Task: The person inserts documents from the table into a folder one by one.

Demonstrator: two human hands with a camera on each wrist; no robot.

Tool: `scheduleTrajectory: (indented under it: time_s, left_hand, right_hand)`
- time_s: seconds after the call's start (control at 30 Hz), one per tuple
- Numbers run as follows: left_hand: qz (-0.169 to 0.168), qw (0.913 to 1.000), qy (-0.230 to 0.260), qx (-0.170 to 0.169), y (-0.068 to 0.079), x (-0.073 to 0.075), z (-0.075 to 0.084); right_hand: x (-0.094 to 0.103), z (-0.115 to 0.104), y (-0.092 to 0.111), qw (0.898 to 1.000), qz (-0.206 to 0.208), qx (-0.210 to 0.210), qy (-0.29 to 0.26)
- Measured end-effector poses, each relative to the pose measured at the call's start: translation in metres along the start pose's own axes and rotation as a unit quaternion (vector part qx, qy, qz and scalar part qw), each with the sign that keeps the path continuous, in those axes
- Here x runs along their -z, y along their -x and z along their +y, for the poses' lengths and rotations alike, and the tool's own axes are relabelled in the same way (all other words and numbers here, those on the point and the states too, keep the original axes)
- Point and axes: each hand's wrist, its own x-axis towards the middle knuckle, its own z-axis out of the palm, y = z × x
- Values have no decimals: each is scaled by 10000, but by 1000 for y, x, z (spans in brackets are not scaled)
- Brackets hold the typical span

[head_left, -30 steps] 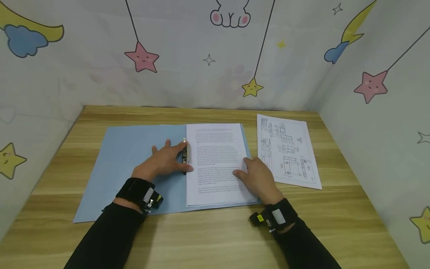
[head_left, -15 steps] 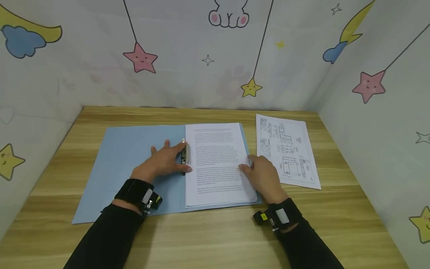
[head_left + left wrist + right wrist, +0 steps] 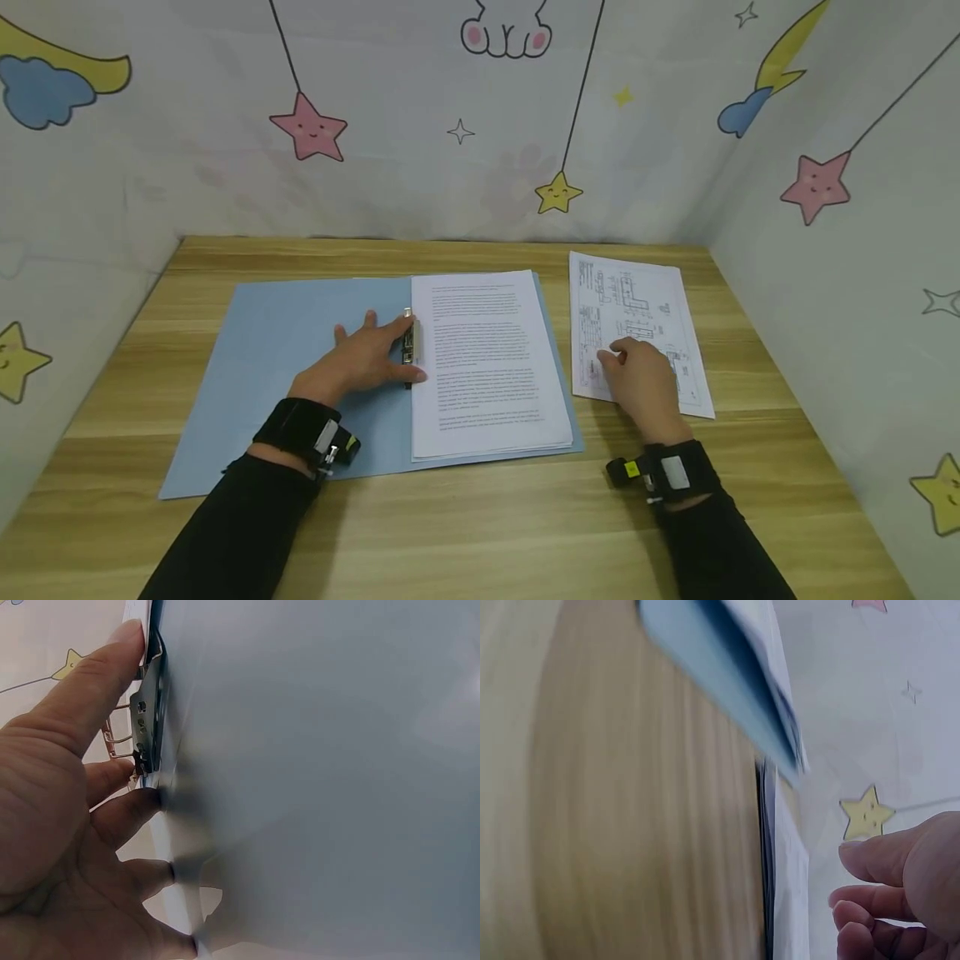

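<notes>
A blue folder (image 3: pixel 277 350) lies spread open on the table, with a stack of printed text pages (image 3: pixel 487 367) on its right half. Along the stack's left edge is a metal lever clip (image 3: pixel 408 346), also visible in the left wrist view as a perforated clip (image 3: pixel 145 724) with wire loops. My left hand (image 3: pixel 358 358) rests there, fingers spread, its thumb and index finger touching the area beside the clip. Off to the right, my right hand (image 3: pixel 645 383) hovers over sheets with technical drawings (image 3: pixel 622 292), fingers loosely bent and nothing held. Part of the drawings is hidden beneath it.
The wood-grain table (image 3: pixel 465 533) meets a white backdrop (image 3: pixel 420 192) printed with stars and clouds at the back and sides. In the right wrist view, the drawing sheets (image 3: pixel 787 892) form a thin stack next to the folder (image 3: pixel 697 667).
My right hand has left the right edge of the text pages and moved right, over the drawing sheets. My left hand stays at the clip.
</notes>
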Motion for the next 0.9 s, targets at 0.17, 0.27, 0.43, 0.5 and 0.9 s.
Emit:
scheduleTrajectory:
  time_s: [0.17, 0.27, 0.43, 0.5, 0.9]
  left_hand:
    - [-19, 10000, -12, 20, -1, 0, 0]
    - [-8, 10000, -3, 9, -3, -2, -1]
    - [22, 10000, -6, 6, -5, -3, -2]
    - [40, 10000, -9, 9, -5, -3, -1]
    - [-16, 10000, 13, 45, -5, -3, -1]
  right_hand:
    - [7, 27, -4, 9991, -73, -380, 155]
    - [14, 43, -5, 9969, -173, -711, 272]
    - [25, 69, -8, 9881, -388, -1432, 406]
    - [29, 77, -8, 9848, -355, -1633, 479]
    - [30, 84, -8, 9787, -290, -1993, 401]
